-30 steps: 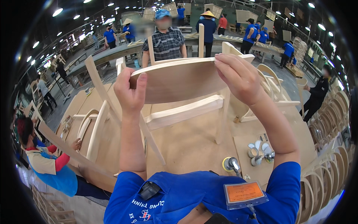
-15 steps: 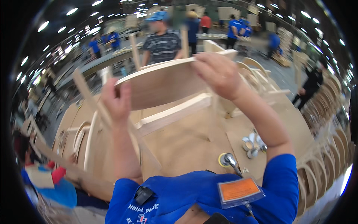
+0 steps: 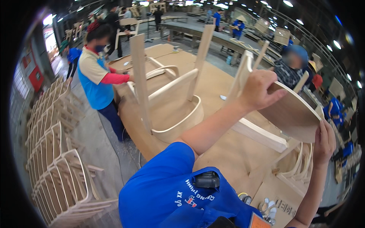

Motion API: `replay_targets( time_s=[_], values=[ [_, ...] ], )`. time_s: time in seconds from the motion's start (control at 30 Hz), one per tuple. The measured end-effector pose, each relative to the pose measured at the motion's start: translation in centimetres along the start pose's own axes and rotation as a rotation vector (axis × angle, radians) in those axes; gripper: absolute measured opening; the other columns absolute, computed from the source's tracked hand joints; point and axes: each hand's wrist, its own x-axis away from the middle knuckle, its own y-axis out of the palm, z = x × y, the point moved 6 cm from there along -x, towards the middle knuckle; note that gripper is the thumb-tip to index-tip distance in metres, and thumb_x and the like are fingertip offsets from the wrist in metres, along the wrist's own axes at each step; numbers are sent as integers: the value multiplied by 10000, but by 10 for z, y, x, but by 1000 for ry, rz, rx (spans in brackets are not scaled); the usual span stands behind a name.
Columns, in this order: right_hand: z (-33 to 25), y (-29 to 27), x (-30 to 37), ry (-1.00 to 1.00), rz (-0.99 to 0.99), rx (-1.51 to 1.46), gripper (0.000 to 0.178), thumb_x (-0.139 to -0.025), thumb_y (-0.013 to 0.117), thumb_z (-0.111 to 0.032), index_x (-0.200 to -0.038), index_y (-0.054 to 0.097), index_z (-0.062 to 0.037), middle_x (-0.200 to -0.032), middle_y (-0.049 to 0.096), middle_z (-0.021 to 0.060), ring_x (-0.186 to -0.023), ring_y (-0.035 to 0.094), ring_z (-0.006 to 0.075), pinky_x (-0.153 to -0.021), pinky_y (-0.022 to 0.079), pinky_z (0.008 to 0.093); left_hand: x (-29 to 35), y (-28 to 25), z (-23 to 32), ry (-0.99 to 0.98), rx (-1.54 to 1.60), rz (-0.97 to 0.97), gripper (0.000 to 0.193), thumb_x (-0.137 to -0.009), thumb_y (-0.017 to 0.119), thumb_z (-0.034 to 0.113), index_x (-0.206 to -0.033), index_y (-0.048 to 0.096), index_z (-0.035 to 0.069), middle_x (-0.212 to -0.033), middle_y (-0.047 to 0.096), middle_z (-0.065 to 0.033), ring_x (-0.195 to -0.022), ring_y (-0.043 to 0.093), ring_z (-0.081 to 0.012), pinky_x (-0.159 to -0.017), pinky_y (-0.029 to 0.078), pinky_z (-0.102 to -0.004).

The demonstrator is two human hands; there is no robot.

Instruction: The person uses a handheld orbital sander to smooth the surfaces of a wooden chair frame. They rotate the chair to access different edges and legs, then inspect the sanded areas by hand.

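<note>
My left hand [image 3: 260, 90] is closed around the upper left end of a curved wooden chair back panel [image 3: 289, 114]. My right hand [image 3: 324, 141] grips the panel's other end, lower right, fingers over its rim. The panel looks joined to a pale wooden chair frame whose legs stick upward; a straight wooden rail [image 3: 260, 133] runs below it. Part of a round sander [image 3: 245, 198] with a yellow edge shows on the table by my body, and a silver metal fitting [image 3: 267, 209] lies near it.
Another upturned chair frame [image 3: 173, 85] stands on the cardboard-covered table [image 3: 218, 81] to the left. Beyond it a co-worker [image 3: 99, 76] in blue and red works at the table's edge. Stacked chair frames [image 3: 61, 163] line the floor at far left. A person in a blue cap [image 3: 294, 60] is across the table.
The view has swung left, so the panel now appears at the right, and the left co-worker and stacked frames come into sight. Both hands still hold the panel's ends.
</note>
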Motion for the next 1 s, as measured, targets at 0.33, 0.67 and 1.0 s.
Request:
replay_targets(
  time_s=[0.33, 0.67, 1.0],
  values=[
    [5, 10, -3, 22, 6, 2, 250, -807, 667, 43, -1055, 640, 25, -1036, 652, 163, -927, 646, 313, -802, 516, 375, -2, -2, -6, 20, -7, 22, 436, -787, 691, 390, -658, 461, 43, -595, 459, -112, -589, 491, -323, -577, 372, -404],
    [5, 11, -2, -2, 33, 23, 259, -792, 681, 34, -1048, 651, 10, -1028, 651, 153, -925, 644, 303, -807, 511, 366, -2, 0, -8, -27, -24, -2, 416, -774, 699, 371, -644, 457, 58, -612, 481, -119, -610, 508, -334, -595, 387, -425],
    [0, 0, -8, 25, -33, -21, 255, -757, 699, 41, -1004, 645, 5, -993, 656, 134, -868, 650, 292, -759, 524, 366, -2, -1, -6, -15, 0, -34, 402, -791, 707, 359, -712, 517, 14, -608, 461, -117, -552, 458, -279, -515, 353, -365]
  ],
)
